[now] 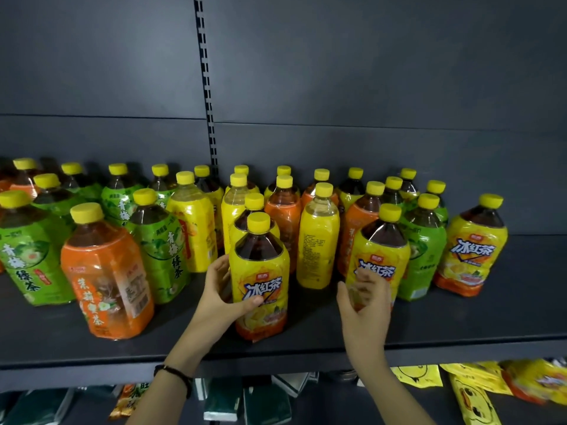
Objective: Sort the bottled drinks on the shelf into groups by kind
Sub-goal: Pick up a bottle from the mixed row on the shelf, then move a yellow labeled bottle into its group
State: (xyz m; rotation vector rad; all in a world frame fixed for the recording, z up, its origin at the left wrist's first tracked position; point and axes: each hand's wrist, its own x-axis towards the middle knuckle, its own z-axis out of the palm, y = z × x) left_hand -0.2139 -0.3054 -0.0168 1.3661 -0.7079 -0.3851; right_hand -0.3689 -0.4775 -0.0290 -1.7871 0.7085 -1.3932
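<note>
Yellow snack packets (pixel 417 375) and dark green boxes (pixel 267 404) below, slotted upright strip (pixel 206 72) on grey back panel (pixel 383 62)

Bottled drinks (pixel 319 240) stand in rows along the shelf (pixel 491 317) across mid-frame. Front and centre is an iced black tea bottle (pixel 259 271), with a left hand (pixel 214 292) gripping its left side. A jasmine tea bottle (pixel 107 277) stands to its left. To the right, a second iced black tea bottle (pixel 382 256) stands behind a right hand (pixel 363 311). Snack packets (pixel 521 381) lie below the shelf at bottom right.
</note>
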